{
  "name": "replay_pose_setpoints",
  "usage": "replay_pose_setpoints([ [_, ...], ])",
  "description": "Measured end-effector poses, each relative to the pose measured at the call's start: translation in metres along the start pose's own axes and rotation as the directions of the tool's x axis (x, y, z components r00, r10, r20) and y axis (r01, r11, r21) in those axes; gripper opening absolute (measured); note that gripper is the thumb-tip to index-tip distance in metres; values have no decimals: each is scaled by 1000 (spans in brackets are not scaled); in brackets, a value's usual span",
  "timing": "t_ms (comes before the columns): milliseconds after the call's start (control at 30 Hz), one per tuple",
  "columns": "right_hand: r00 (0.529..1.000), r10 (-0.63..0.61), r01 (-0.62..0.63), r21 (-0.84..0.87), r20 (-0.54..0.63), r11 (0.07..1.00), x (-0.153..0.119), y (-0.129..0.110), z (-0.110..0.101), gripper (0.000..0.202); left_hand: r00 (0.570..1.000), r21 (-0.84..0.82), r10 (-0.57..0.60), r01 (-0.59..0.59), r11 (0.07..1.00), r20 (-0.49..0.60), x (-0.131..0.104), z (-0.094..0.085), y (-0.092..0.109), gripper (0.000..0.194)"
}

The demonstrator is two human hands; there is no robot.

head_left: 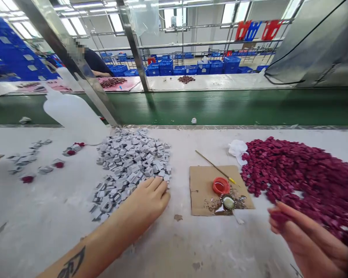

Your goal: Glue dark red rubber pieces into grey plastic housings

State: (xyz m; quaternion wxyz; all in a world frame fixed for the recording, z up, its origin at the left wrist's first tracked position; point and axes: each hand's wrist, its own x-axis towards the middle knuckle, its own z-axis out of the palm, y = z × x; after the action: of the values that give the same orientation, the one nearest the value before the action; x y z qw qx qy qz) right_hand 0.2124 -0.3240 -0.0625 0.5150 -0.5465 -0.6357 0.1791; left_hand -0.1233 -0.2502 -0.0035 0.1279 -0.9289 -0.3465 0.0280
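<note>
My left hand [150, 195] lies at the front right edge of a heap of small grey block-like pieces [136, 154]. Its fingers are together and curled down, and the fingertips and whatever they hold are hidden. On the right, my right hand [304, 231] pinches a small maroon piece [280, 218] between thumb and fingers, in front of a large pile of similar maroon pieces [301, 170]. Between the hands lies a cardboard square [198, 177] with a red cap of liquid [220, 186], a metal bottle cap [228, 202] and a thin stick with a yellow tip [214, 166].
Several grey pieces [26, 158], some with maroon parts, lie at the left near a white plastic bottle [75, 116]. Behind the table runs a green conveyor belt [220, 108]. A metal post [95, 88] rises at the back left; another person [95, 63] is beyond it.
</note>
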Motion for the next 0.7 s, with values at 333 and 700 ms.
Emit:
replay_pose_setpoints([
  [333,911,-306,383,-289,277,877,35,-32,28,17,996,-87,-33,25,996,-88,-6,3,8,27],
  [700,866,-340,454,-291,366,842,40,-27,40,17,864,-816,-406,-11,578,-299,-27,-19,37,35],
])
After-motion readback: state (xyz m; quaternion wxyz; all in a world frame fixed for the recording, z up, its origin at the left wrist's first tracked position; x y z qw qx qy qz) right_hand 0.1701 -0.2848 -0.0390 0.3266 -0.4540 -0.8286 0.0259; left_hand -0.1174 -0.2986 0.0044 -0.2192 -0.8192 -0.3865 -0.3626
